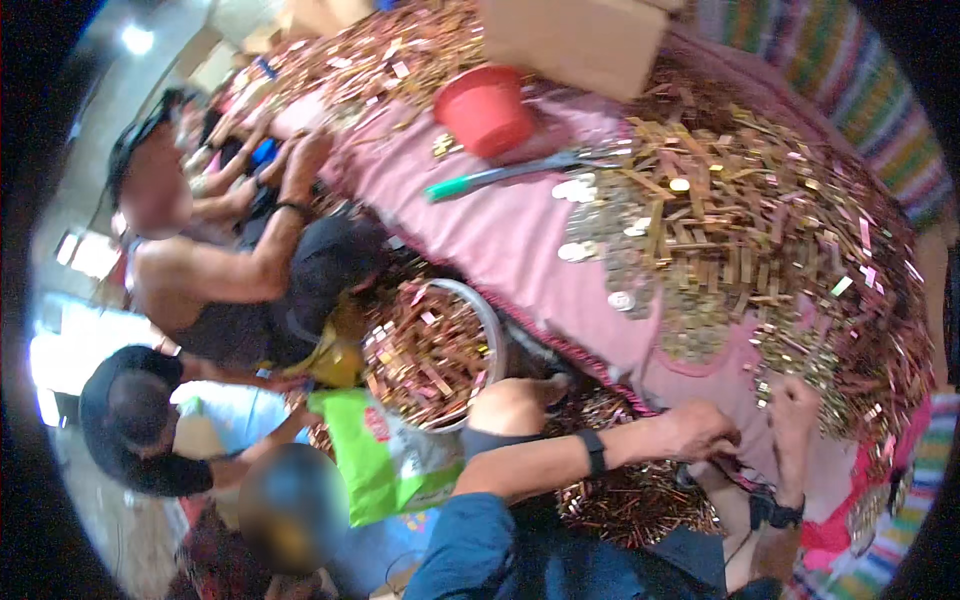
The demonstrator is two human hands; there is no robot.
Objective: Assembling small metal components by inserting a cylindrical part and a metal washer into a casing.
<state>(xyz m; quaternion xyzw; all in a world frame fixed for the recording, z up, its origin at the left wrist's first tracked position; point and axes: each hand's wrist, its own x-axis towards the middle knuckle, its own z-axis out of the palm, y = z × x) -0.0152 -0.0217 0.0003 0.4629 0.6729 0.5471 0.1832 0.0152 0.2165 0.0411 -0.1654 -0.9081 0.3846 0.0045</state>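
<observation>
From where I stand: the worker's left hand [703, 430] is over the near edge of the pink cloth [485, 225], grip curled nearly closed; can't tell if anything's in it. Right hand [795, 405] is up beside it, apart from it, fingers bunched, little gap showing; can't tell what it has hold of, if anything. Black band on each wrist. Main stock is the heap of brass-coloured metal strips [740, 200], spread over the cloth ahead of both hands and round to the right; its near edge is just beside the right hand. Second pile, darker copper strips [640, 505], sits below the left forearm, close to the body. Pale round discs [621, 301] lie along the heap's left edge. Green-ended tool [500, 175] lies on the cloth, red bucket [487, 110] just beyond it, cardboard box [570, 45] further back. Round tub [493, 335] full of strips is left of the knee, green bag [375, 455] right below it. Co-workers [215, 270] sit along the left side.
</observation>
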